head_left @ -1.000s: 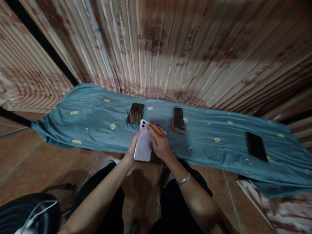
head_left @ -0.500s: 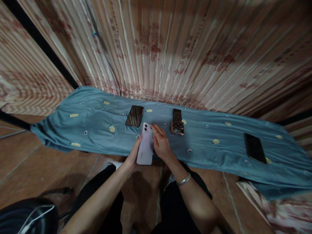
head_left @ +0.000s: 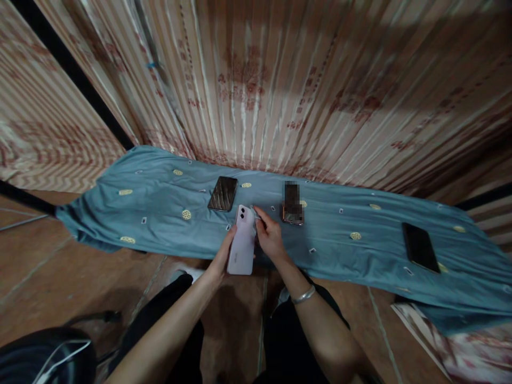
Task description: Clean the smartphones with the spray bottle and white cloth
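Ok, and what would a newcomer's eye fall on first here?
Probably the pale lilac phone, back up near the centre, held in the left hand with the right hand by its upper right edge. Next, the blue cloth stretching across the picture, with the tall patterned curtain behind it.

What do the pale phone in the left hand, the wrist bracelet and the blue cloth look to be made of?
Pale phone: smooth back with a soft sheen; plastic or coated glass, the look leaves it open.
Bracelet: probably polished, silver-coloured metal, judging by its bright glints.
Blue cloth: soft, mostly matte fabric, as its creases and draped edges show; fibre unclear.
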The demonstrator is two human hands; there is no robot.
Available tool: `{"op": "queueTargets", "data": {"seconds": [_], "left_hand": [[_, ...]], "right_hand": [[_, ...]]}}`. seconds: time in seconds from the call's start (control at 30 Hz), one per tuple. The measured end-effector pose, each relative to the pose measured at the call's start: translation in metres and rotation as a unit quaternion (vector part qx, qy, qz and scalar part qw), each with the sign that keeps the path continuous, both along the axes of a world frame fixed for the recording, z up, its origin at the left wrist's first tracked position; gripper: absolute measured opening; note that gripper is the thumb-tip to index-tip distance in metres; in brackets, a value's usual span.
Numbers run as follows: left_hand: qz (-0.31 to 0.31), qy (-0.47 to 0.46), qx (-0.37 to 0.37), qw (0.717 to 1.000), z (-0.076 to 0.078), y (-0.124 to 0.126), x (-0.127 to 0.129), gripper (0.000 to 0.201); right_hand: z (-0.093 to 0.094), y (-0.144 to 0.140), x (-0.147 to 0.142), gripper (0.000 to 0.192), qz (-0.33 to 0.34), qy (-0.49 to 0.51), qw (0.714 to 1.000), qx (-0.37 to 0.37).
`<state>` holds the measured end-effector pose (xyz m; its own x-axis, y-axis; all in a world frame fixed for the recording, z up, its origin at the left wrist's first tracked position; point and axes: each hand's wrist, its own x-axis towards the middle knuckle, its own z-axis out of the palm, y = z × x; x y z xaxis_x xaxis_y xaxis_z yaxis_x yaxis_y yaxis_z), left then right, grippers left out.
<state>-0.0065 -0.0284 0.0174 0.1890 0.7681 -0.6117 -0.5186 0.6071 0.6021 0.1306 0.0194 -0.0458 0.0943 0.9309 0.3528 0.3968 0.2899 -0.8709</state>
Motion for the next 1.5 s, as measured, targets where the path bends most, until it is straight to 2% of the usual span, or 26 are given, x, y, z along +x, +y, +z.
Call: {"op": "queueTargets", "data": {"seconds": [0.1,0.23,0.37,0.63,0.83,1.17,1.5], "left_hand": [[-0.003,-0.004,0.004,1.0,-0.002,0.0,-0.001,0.042],[-0.008,-0.004,0.004,1.0,-0.002,0.001,-0.001,0.046],[-0.007,-0.005,0.011,1.0,0.002,0.003,-0.001,0.051],[0.027,-0.019,0.001,0.999,0.009,0.006,-0.001,0.05],[0.066,-0.024,0.004,0.998,0.008,0.011,-0.006,0.048],[0.03,-0.051,0.0,0.998,0.005,0.006,-0.001,0.054],[0.033,-0.049,-0.001,0.998,-0.001,0.01,-0.009,0.054]], "right_hand": [[0.0,0.003,0.0,0.04,0.009,0.073,0.997,-0.039],[-0.003,0.006,-0.002,0.044,0.018,0.184,0.978,-0.101],[-0.005,0.006,-0.005,0.043,0.013,0.225,0.97,-0.094],[-0.002,-0.003,-0.011,0.04,-0.006,0.073,0.996,-0.046],[0.002,-0.015,-0.015,0.036,0.004,0.019,1.0,0.006],[0.004,-0.005,-0.004,0.039,-0.011,-0.014,1.0,0.021],[0.002,-0.017,-0.005,0.042,0.014,-0.078,0.995,0.057]]}}
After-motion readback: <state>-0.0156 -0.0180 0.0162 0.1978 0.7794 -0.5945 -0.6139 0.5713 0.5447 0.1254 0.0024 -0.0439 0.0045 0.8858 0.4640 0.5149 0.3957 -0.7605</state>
